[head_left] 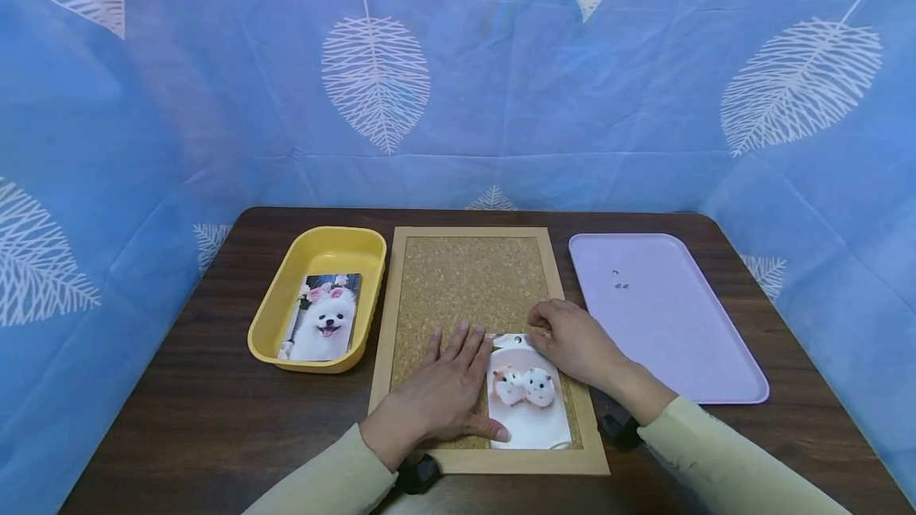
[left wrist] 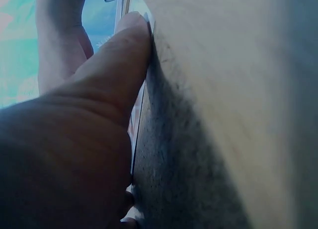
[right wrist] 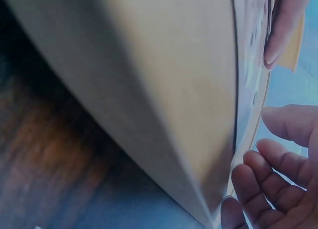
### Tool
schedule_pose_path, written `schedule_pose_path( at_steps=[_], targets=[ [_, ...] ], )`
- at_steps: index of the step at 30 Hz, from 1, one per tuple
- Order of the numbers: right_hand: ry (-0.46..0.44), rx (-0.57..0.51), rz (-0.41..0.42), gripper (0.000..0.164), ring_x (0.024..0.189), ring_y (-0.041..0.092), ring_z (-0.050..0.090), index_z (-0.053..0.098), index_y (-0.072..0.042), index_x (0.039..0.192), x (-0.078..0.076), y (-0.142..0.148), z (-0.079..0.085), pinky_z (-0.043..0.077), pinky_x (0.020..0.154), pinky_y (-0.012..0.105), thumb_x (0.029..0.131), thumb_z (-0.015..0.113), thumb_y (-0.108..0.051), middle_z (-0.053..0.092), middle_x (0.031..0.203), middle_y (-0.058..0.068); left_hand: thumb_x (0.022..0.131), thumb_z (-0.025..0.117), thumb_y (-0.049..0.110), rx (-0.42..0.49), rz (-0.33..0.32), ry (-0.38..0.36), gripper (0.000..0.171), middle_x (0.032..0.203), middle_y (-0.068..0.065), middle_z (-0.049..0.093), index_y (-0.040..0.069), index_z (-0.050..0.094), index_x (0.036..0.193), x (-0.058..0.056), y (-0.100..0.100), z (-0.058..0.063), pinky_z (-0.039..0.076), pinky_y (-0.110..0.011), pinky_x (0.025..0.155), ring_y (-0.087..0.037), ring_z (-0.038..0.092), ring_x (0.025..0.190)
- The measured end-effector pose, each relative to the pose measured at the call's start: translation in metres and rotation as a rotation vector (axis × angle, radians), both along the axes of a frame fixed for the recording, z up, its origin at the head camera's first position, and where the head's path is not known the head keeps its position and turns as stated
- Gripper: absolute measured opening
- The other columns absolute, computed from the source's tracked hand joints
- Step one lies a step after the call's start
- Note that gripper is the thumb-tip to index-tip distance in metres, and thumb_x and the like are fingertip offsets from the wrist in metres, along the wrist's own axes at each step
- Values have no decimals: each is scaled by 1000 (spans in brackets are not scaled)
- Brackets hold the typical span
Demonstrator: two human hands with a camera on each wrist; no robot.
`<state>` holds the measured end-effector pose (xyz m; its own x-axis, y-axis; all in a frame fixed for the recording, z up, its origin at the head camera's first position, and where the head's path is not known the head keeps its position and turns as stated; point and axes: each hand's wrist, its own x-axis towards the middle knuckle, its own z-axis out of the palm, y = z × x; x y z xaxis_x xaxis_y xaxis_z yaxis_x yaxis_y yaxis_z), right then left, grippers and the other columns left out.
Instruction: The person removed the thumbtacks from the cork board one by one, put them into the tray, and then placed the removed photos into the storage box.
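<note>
On the framed corkboard point(head_left: 472, 276) lies a photo card point(head_left: 529, 416) with two small white animals, near the board's lower right. A small round metal pin point(head_left: 518, 340) shows at the card's top edge. My left hand point(head_left: 440, 396) rests flat on the cork with fingers spread, its thumb on the card's left side. At the card's upper right corner is my right hand point(head_left: 580, 340). Its loosely bent fingers point(right wrist: 285, 164) have nothing visible between them in the right wrist view. The thumb point(left wrist: 117, 55) of my left hand lies straight along the board in the left wrist view.
Left of the board stands a yellow basin point(head_left: 320, 238) with a photo card of a white dog point(head_left: 329, 328) in it. To the right, a lilac tray point(head_left: 673, 340) bears a few tiny metal pins point(head_left: 621, 286). Blue leaf-patterned cloth point(head_left: 501, 86) hangs around the dark wooden table point(head_left: 200, 412).
</note>
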<state>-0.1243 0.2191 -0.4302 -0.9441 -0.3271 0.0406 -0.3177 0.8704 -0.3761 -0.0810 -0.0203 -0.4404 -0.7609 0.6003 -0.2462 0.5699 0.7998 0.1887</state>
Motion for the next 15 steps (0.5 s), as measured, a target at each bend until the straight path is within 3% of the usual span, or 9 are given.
schedule_pose_path(
  at_steps=[15],
  targets=[
    [48, 40, 7, 16, 104, 29, 71, 75, -7, 109, 2, 0, -3, 58, 89, 50, 97, 76, -18, 75, 109, 9, 82, 56, 89, 6, -6, 4, 127, 178, -12, 7, 8, 14, 170, 0, -1, 0, 11, -61, 131, -32, 4, 165]
  ],
)
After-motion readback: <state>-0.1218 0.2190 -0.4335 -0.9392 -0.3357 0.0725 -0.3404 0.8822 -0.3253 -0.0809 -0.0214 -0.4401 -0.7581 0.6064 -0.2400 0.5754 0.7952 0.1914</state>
